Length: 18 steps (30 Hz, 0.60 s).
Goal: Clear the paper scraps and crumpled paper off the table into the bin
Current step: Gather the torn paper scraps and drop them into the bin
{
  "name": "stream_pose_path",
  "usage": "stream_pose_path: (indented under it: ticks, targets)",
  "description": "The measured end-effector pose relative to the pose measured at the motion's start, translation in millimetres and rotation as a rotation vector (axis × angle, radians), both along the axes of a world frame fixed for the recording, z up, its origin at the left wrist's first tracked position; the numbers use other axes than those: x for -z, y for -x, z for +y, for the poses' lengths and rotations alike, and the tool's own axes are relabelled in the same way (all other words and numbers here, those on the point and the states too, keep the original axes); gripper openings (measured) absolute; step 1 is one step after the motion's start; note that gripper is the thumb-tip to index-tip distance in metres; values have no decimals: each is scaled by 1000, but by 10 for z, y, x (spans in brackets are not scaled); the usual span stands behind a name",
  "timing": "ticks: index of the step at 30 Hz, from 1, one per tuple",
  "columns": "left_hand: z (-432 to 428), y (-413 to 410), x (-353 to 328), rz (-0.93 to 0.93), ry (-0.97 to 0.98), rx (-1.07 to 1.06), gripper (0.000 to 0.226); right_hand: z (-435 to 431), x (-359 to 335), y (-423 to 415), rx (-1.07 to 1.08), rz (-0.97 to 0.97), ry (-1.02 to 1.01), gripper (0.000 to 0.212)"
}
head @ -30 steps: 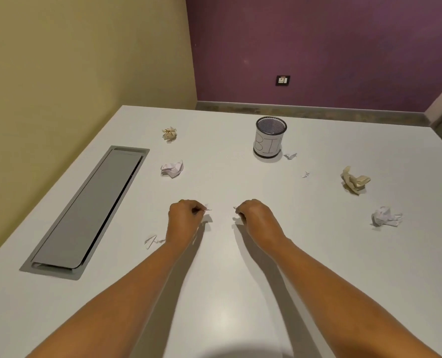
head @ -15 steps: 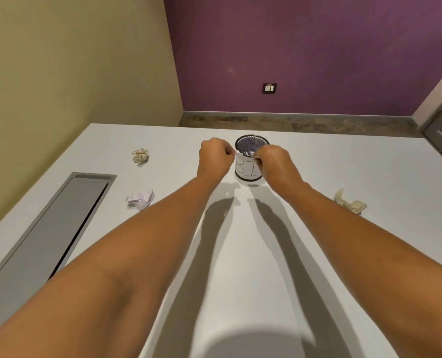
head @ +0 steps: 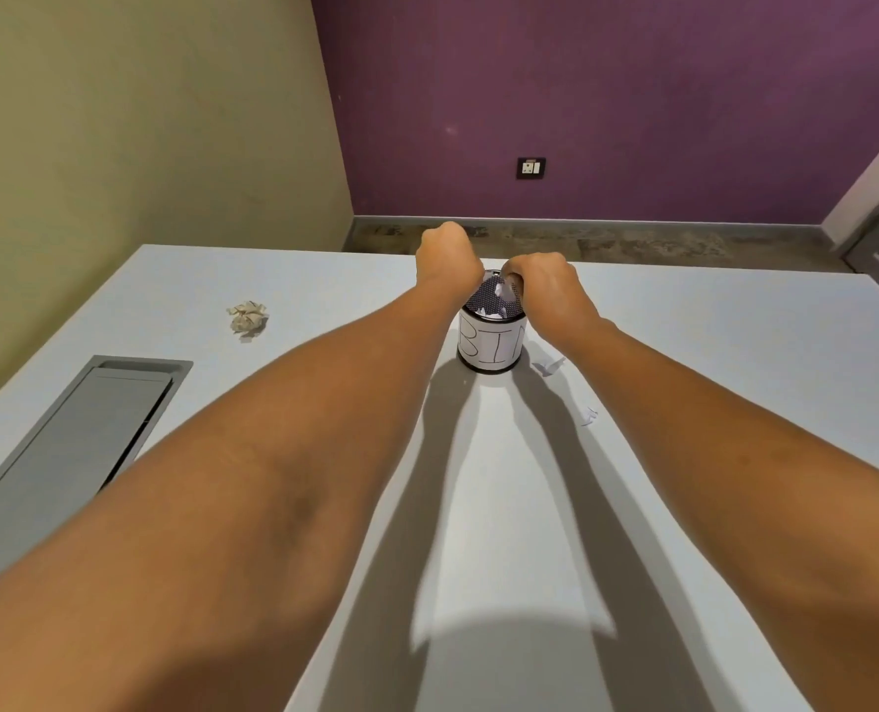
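Observation:
The bin [head: 489,346] is a small mesh cup with a white label reading BIN, standing at the far middle of the white table [head: 735,352]. White paper scraps [head: 500,296] lie inside it. My left hand [head: 447,259] hovers over the bin's far left rim, closed in the same pinch as before; the scrap in it is hidden. My right hand [head: 545,285] is at the right rim, its curled fingertips dipping into the mouth and pinching a white scrap. A crumpled tan paper ball [head: 247,317] lies to the left, and two small white scraps [head: 548,366] [head: 589,416] lie right of the bin.
A grey recessed cable hatch [head: 83,434] runs along the table's left side. The table's far edge [head: 273,249] is just behind the bin, with the floor and a purple wall beyond it. A yellow wall stands to the left.
Both hands have carried their pinched scraps from the middle of the table up to the bin and now sit over its mouth. The view has moved closer.

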<state>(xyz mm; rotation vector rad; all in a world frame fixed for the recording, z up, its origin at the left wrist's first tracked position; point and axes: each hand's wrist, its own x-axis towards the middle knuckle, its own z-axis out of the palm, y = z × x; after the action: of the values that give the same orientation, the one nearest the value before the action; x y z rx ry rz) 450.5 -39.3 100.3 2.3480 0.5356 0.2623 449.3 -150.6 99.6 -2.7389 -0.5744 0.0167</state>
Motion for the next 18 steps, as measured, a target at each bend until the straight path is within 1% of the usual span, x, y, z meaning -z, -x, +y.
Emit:
stream_pose_path:
  ticks: [2, 5, 8, 12, 14, 18]
  targets:
    - [4, -22, 11, 9, 23, 43, 19, 7, -30, -36, 40, 58, 14, 41]
    - [-5, -12, 14, 4, 59, 64, 21, -19, -27, 8, 62, 42, -27, 44]
    - [-7, 25, 3, -34, 63, 52, 21, -30, 9, 65, 62, -7, -74, 41]
    - [50, 152, 12, -31, 95, 41, 22, -101, 69, 154, 57, -2, -118, 30]
    - [84, 281, 31, -30, 106, 37, 21, -151, 136, 257, 22, -54, -145, 28]
    - [124, 633, 95, -62, 128, 27, 21, -187, 284, 537, 46, -64, -222, 23]
